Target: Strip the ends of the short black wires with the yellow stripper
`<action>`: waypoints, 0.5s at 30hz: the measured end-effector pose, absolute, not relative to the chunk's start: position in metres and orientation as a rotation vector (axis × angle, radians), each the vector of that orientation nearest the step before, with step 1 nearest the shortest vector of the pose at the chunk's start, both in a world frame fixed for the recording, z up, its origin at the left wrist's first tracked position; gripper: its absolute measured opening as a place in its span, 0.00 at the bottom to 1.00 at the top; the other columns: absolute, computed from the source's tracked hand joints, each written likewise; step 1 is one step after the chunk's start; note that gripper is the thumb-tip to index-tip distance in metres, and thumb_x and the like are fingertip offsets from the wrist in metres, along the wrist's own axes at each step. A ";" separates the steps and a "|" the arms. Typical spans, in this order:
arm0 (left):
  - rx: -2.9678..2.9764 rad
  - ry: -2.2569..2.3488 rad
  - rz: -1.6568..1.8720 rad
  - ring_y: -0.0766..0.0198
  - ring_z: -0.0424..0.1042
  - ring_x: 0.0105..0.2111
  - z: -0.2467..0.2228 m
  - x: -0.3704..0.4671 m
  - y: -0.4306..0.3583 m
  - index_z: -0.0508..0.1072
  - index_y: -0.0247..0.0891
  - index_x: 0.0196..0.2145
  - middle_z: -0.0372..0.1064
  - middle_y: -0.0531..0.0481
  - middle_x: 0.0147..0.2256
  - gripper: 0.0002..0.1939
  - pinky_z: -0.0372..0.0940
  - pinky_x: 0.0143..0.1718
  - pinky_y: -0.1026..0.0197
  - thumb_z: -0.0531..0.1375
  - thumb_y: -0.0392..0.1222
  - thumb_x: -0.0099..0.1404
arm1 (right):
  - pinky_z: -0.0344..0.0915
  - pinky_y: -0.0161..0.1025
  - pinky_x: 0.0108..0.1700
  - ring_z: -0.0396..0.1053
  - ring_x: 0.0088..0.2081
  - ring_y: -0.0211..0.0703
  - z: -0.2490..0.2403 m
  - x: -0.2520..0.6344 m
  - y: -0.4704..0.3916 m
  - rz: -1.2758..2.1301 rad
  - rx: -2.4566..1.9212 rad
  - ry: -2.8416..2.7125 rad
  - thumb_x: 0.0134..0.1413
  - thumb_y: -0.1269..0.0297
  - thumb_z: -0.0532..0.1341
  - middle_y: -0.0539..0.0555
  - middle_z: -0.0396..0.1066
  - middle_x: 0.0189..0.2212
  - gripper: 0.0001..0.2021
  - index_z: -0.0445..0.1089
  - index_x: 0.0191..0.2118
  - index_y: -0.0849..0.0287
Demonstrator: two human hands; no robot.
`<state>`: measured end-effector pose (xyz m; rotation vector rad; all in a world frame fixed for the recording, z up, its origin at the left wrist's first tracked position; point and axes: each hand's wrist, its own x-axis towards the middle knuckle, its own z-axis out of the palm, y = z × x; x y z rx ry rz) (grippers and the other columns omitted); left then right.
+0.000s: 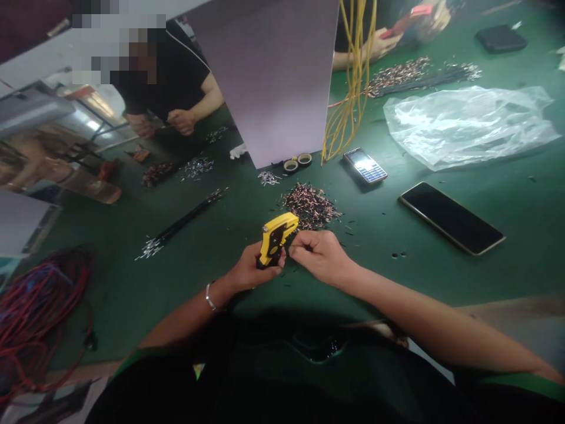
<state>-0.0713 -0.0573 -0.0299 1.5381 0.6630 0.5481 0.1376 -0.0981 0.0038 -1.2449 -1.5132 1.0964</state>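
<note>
At far left lies a coil of red cables [42, 324], then a bundle of black wires [188, 220] on the green table [128, 294]. The left hand [249, 268] grips a yellow-and-black tool [274, 240], near a pile of wire bits [311, 205]. The right hand [324, 257] is clenched beside it; whether it pinches anything, I cannot tell. Farther right: 1 keypad phone [365, 166], 1 larger smartphone [451, 218].

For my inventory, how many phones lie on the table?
2: a keypad phone near the yellow cables, and a larger smartphone to its right. The black object farther back is unclear; others may be hidden.
</note>
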 end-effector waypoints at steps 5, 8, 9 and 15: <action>1.547 0.749 0.541 0.65 0.68 0.28 -0.029 -0.071 -0.059 0.72 0.32 0.36 0.69 0.48 0.29 0.12 0.67 0.32 0.61 0.68 0.42 0.58 | 0.54 0.32 0.24 0.55 0.22 0.32 -0.001 0.138 -0.098 1.084 -1.257 -1.514 0.47 0.70 0.55 0.45 0.59 0.17 0.10 0.60 0.18 0.58; 1.535 0.769 0.529 0.68 0.67 0.24 -0.026 -0.070 -0.061 0.72 0.32 0.35 0.68 0.50 0.26 0.12 0.66 0.28 0.63 0.67 0.43 0.59 | 0.54 0.32 0.24 0.55 0.22 0.33 -0.002 0.138 -0.097 1.109 -1.253 -1.511 0.47 0.70 0.55 0.45 0.58 0.17 0.10 0.59 0.18 0.58; 1.532 0.781 0.529 0.68 0.66 0.22 -0.025 -0.069 -0.062 0.71 0.32 0.34 0.67 0.51 0.25 0.13 0.65 0.26 0.64 0.67 0.43 0.59 | 0.54 0.33 0.24 0.54 0.22 0.33 -0.002 0.138 -0.097 1.114 -1.255 -1.510 0.47 0.70 0.55 0.45 0.58 0.17 0.10 0.58 0.18 0.57; 1.497 0.865 0.567 0.70 0.63 0.16 -0.021 -0.066 -0.067 0.69 0.34 0.32 0.65 0.55 0.18 0.14 0.61 0.20 0.66 0.67 0.47 0.59 | 0.53 0.33 0.25 0.54 0.23 0.33 -0.004 0.137 -0.098 1.123 -1.256 -1.498 0.48 0.69 0.56 0.45 0.57 0.17 0.10 0.60 0.19 0.58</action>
